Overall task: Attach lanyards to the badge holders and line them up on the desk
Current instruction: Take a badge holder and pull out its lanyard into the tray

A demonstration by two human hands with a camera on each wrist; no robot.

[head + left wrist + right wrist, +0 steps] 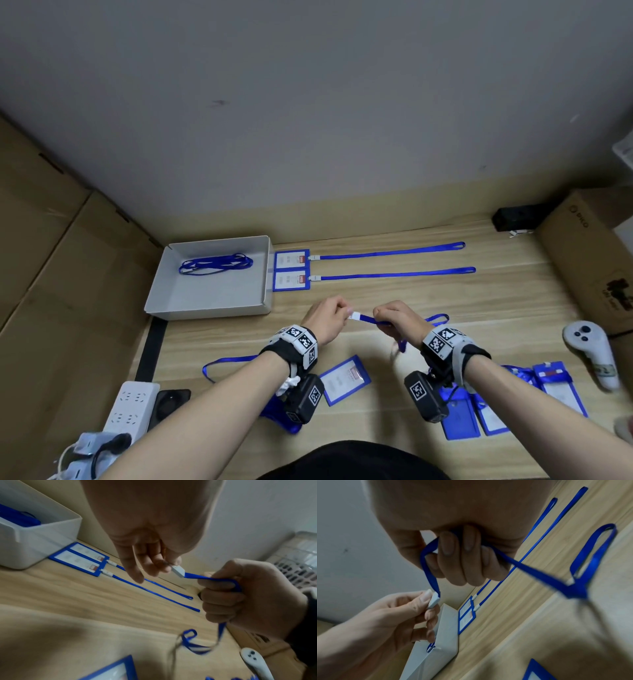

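Observation:
Above the desk's middle, my left hand [330, 317] pinches the white clip [356, 315] of a blue lanyard [371, 319]. My right hand [399, 322] grips the strap in a fist; its loop [594, 555] trails off to the right. In the left wrist view the white clip [177, 571] sits at my left fingertips and the right hand [240, 593] is fisted round the strap. A loose badge holder [346, 379] lies on the desk below my hands. Two badge holders [291, 270] with lanyards [390, 263] attached lie in line at the back.
A white tray [205, 301] at the back left holds more blue lanyards [215, 264]. Several badge holders [513, 401] lie at the front right beside a white controller [591, 353]. Cardboard boxes [589, 253] flank the desk. A power strip [132, 407] sits at the front left.

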